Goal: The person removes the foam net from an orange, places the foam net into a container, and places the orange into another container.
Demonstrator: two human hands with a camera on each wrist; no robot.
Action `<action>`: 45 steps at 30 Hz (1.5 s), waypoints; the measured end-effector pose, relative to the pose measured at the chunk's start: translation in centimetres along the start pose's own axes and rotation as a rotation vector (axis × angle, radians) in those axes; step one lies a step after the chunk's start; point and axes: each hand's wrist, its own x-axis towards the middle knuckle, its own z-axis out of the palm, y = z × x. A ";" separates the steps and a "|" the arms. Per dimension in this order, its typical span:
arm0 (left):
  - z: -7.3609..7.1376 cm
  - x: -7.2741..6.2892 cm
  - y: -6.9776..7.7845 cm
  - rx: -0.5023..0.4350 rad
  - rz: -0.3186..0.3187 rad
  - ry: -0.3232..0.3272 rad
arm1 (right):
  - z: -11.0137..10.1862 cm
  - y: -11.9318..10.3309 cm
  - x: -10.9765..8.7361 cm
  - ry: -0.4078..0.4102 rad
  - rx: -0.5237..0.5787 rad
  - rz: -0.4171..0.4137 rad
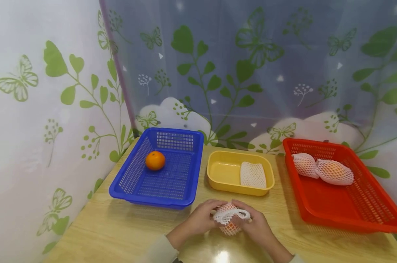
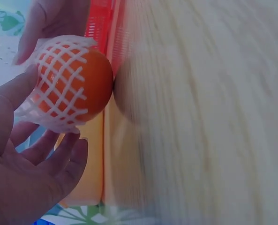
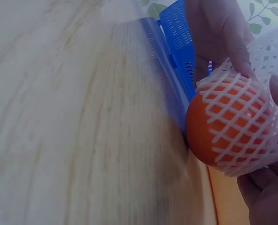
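An orange (image 2: 100, 84) is partly covered by a white foam net (image 1: 225, 217), its bottom end bare and apparently against the tabletop. From the left, my left hand (image 1: 203, 217) holds the netted orange, thumb on the mesh and bent fingers at its other side in the left wrist view. On the opposite side my right hand (image 1: 255, 223) grips the net, with its thumb near the gathered upper edge. That edge is loose and folded over the top of the fruit. In the right wrist view, the mesh (image 3: 239, 122) covers most of the orange.
A blue basket (image 1: 172, 179) with one bare orange (image 1: 155, 160) stands at the left. Behind my hands is a yellow bin (image 1: 224, 171) holding a flat foam net (image 1: 253, 175). At the right, a red basket (image 1: 330, 201) contains two netted fruits (image 1: 334, 172). Patterned curtains hang behind.
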 end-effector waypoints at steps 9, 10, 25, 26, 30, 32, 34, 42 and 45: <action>-0.5 -0.4 -0.2 -0.028 0.002 0.072 | 0.2 0.4 -0.3 -0.071 0.089 0.035; -0.5 -0.4 -0.2 -0.024 0.007 0.090 | 0.2 0.4 -0.3 -0.065 0.088 0.028; -0.3 -0.4 -0.5 -0.064 -0.003 0.020 | 0.3 0.4 -0.2 0.130 0.023 0.023; -0.3 -0.4 -0.5 -0.062 -0.002 0.013 | 0.2 0.3 -0.1 0.147 0.024 0.012; -0.2 -0.4 -0.6 -0.048 0.000 0.014 | 0.1 0.3 0.0 0.159 0.020 0.003; -0.2 -0.4 -0.6 -0.040 0.006 0.020 | 0.2 0.4 -0.2 0.127 0.026 0.029; -0.2 -0.4 -0.6 -0.032 0.005 0.024 | 0.2 0.6 -0.3 0.096 0.029 0.045; -0.4 -0.4 -0.2 0.011 0.045 0.085 | 0.1 1.0 -0.5 -0.027 0.081 -0.025; -0.4 -0.2 -0.2 0.025 0.052 0.092 | 0.0 1.0 -0.5 -0.045 0.077 -0.028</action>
